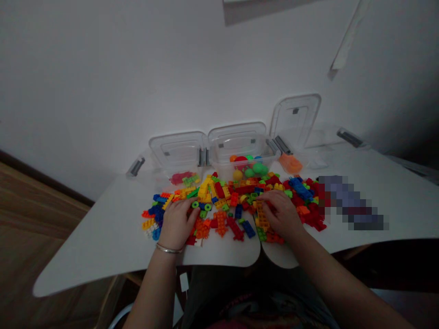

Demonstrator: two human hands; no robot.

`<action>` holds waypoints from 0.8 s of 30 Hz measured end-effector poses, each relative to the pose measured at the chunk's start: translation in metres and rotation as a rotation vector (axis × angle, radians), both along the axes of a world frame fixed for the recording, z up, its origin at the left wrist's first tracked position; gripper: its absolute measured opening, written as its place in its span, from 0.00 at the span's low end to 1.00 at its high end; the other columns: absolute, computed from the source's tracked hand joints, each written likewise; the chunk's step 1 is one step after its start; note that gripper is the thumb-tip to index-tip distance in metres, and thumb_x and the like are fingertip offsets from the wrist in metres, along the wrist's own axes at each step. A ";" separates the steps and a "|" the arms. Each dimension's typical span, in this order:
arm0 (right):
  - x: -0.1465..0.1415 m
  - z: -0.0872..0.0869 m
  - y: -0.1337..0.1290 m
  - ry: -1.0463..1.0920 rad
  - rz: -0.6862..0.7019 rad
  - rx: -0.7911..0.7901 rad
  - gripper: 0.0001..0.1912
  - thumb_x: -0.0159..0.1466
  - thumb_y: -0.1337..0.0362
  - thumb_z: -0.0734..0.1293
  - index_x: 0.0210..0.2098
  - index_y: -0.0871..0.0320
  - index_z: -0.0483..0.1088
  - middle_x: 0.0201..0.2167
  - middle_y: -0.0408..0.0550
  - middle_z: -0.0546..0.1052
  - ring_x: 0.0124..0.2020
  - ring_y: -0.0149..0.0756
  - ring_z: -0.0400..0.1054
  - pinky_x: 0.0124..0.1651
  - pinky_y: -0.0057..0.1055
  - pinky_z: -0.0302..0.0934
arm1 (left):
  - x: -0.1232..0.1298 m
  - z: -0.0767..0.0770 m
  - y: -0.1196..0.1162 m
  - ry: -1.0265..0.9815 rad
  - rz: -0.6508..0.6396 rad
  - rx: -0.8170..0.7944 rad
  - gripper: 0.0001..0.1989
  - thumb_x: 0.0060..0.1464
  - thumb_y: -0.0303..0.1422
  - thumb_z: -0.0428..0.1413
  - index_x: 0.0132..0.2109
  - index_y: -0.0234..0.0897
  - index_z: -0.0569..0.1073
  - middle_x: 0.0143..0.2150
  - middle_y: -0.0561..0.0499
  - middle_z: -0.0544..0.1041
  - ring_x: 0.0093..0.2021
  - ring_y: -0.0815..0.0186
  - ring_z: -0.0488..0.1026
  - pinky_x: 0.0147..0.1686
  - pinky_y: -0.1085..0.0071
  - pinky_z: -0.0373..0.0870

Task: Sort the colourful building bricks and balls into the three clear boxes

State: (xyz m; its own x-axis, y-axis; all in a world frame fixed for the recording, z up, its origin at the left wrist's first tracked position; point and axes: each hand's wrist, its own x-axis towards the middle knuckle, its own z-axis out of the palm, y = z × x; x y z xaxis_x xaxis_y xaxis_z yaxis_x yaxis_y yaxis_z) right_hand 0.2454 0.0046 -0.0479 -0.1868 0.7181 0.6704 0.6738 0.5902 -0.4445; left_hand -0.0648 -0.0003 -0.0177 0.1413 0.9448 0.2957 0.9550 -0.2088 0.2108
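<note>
My left hand (177, 225), with a bangle at the wrist, rests low at the left of the brick pile. Its thumb and forefinger close around one end of a blue toy-brick wheel base (201, 206) with green wheels. My right hand (281, 213) reaches into the right part of the pile, fingers curved down and thumb apart. Under its fingertips lies a long yellow brick (262, 217), partly covered, and a small green brick (252, 197) is close by. Nothing shows held in that hand. Orange bricks (221, 223) and a red brick (235, 228) lie between the hands.
Clear plastic boxes with raised lids stand along the wall; the middle box (219, 157) holds coloured balls (249, 172). An orange piece (291, 163) lies in the right box. Two white tabletops (103, 246) meet at a seam before me. A blurred-out patch (353, 203) lies at right.
</note>
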 end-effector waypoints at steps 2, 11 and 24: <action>0.000 -0.001 0.000 0.001 0.000 0.008 0.09 0.64 0.69 0.61 0.38 0.56 0.73 0.37 0.50 0.79 0.42 0.42 0.72 0.48 0.42 0.65 | 0.000 0.000 -0.001 -0.014 0.017 -0.014 0.20 0.63 0.39 0.44 0.53 0.40 0.75 0.47 0.44 0.80 0.51 0.54 0.73 0.56 0.53 0.65; 0.001 -0.001 0.000 0.000 0.010 0.017 0.09 0.64 0.70 0.61 0.38 0.56 0.73 0.36 0.49 0.79 0.41 0.41 0.72 0.48 0.41 0.65 | -0.006 0.004 -0.002 -0.005 -0.008 -0.121 0.16 0.62 0.39 0.49 0.52 0.49 0.77 0.51 0.50 0.79 0.58 0.53 0.70 0.58 0.48 0.61; 0.001 -0.002 0.002 0.004 0.029 0.034 0.09 0.63 0.71 0.61 0.37 0.56 0.73 0.36 0.49 0.80 0.41 0.41 0.72 0.47 0.41 0.66 | -0.003 -0.003 0.002 -0.271 -0.258 0.111 0.16 0.57 0.32 0.53 0.53 0.40 0.72 0.51 0.45 0.74 0.52 0.60 0.72 0.55 0.59 0.71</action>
State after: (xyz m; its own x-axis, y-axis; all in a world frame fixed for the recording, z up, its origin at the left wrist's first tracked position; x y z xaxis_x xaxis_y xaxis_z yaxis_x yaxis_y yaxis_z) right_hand 0.2466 0.0063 -0.0504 -0.2045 0.6896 0.6947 0.6548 0.6239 -0.4266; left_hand -0.0680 0.0014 -0.0206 0.2722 0.8487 0.4534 0.7809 -0.4702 0.4112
